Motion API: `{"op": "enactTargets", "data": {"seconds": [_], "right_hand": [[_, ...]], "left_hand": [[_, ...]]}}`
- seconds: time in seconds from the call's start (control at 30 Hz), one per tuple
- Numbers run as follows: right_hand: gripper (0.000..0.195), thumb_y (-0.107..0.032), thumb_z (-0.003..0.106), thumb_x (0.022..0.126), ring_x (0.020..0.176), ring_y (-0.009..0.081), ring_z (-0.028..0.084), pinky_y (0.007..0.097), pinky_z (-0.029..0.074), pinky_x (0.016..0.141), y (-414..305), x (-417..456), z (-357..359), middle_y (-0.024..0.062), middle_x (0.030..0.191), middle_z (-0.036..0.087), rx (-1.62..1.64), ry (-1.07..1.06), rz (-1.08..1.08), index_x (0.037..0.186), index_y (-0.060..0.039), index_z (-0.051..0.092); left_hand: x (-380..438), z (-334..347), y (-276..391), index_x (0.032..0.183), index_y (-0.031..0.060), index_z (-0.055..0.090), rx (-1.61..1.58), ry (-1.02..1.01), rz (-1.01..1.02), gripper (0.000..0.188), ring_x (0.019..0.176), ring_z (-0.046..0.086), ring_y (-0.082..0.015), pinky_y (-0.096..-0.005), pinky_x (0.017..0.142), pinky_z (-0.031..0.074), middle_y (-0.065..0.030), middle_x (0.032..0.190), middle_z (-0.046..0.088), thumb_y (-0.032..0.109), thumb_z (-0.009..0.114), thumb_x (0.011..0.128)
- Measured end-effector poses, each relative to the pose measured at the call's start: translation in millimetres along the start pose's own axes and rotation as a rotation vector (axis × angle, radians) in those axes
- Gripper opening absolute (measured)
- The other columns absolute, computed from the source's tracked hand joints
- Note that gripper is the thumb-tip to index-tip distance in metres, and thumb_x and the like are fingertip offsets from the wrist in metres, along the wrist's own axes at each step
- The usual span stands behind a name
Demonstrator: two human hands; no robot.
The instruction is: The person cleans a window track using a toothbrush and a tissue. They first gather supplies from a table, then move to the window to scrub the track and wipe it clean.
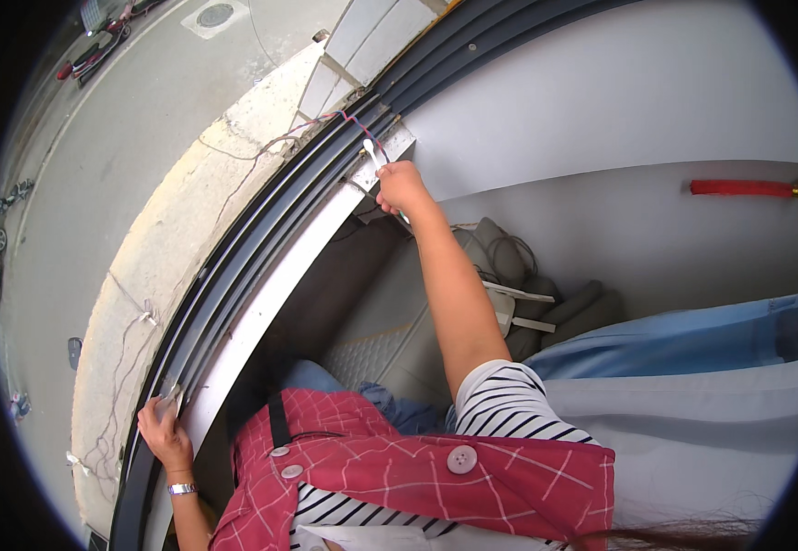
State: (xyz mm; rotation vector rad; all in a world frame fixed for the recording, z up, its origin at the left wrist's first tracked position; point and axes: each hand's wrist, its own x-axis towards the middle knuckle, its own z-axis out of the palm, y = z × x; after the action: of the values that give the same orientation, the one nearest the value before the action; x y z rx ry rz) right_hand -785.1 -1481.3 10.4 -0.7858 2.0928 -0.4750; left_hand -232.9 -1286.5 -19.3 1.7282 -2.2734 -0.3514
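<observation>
My right hand (400, 187) grips a slim white tool (374, 156) that looks like a toothbrush. Its rounded white head lies over the upper end of the dark metal window track (261, 251), beside a twisted red and blue wire (354, 118). Further down the same track, my left hand (165, 435) rests with curled fingers on the rails. A small pale item (170, 401) shows at those fingertips; I cannot tell whether it is held. A white inner sill (251, 337) runs along the track.
Outside lies a concrete ledge (158, 234) with loose cords (120, 386), above a street with parked motorbikes (96, 52). Indoors, a white router (505, 310) with antennas and cables stands by grey cushions (581, 310). A white wall (605, 96) and a blue-and-white curtain (688, 337) border the right.
</observation>
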Motion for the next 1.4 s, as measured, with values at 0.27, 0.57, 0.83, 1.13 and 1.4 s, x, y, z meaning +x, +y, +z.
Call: {"op": "enactTargets", "data": {"seconds": [0.27, 0.57, 0.83, 1.13, 1.4], "right_hand": [[0.033, -0.022, 0.043, 0.1, 0.045, 0.0105, 0.05, 0.0261, 0.04, 0.041, -18.1, -109.2, 43.1, 0.0082, 0.066, 0.06, -0.006, -0.572, -0.004, 0.116, 0.0011, 0.06], [0.035, -0.019, 0.038, 0.101, 0.041, 0.0127, 0.05, 0.0289, 0.04, 0.038, 5.5, -47.3, 49.4, 0.0093, 0.064, 0.06, 0.16, -0.069, 0.037, 0.116, 0.0061, 0.056], [0.033, -0.021, 0.042, 0.1, 0.043, 0.0132, 0.051, 0.0284, 0.041, 0.039, 0.3, -184.8, 137.8, 0.0095, 0.062, 0.06, 0.014, -0.729, 0.016, 0.111, 0.002, 0.062], [0.032, -0.018, 0.041, 0.099, 0.041, 0.0193, 0.056, 0.0329, 0.045, 0.039, 8.3, -107.6, 122.0, 0.0133, 0.059, 0.059, 0.28, -0.028, 0.031, 0.088, 0.0064, 0.059], [0.032, -0.021, 0.042, 0.1, 0.041, 0.0131, 0.052, 0.0279, 0.041, 0.037, 10.8, -275.2, 227.0, 0.0085, 0.06, 0.059, 0.221, -0.698, 0.061, 0.109, 0.0035, 0.062]], "left_hand": [[3.0, -4.5, 0.7, 0.093, 0.0073, 0.067, -0.005, 0.023, 0.011, 0.034, 0.101, 0.053, -0.0352, -0.0433, 0.084, 0.041, -0.015, 0.111, 0.058, -0.007, 0.055, 0.063], [5.8, -4.4, 2.1, 0.093, 0.0088, 0.068, 0.007, 0.025, 0.035, 0.034, 0.1, 0.054, -0.0343, -0.0427, 0.084, 0.042, -0.0139, 0.11, 0.059, -0.006, 0.058, 0.063], [1.3, -1.5, 6.3, 0.092, 0.0092, 0.068, 0.019, 0.049, 0.042, 0.034, 0.1, 0.054, -0.0332, -0.0419, 0.082, 0.042, -0.0116, 0.111, 0.059, -0.006, 0.057, 0.064], [2.3, -4.6, 13.9, 0.091, 0.0105, 0.068, 0.037, 0.054, 0.08, 0.028, 0.098, 0.053, -0.0323, -0.0413, 0.079, 0.042, -0.0108, 0.109, 0.059, -0.002, 0.062, 0.067], [-6.9, -1.7, 9.8, 0.089, 0.0122, 0.069, 0.027, 0.067, 0.069, 0.027, 0.097, 0.053, -0.0313, -0.0413, 0.077, 0.042, -0.0102, 0.108, 0.058, -0.001, 0.063, 0.066]]}}
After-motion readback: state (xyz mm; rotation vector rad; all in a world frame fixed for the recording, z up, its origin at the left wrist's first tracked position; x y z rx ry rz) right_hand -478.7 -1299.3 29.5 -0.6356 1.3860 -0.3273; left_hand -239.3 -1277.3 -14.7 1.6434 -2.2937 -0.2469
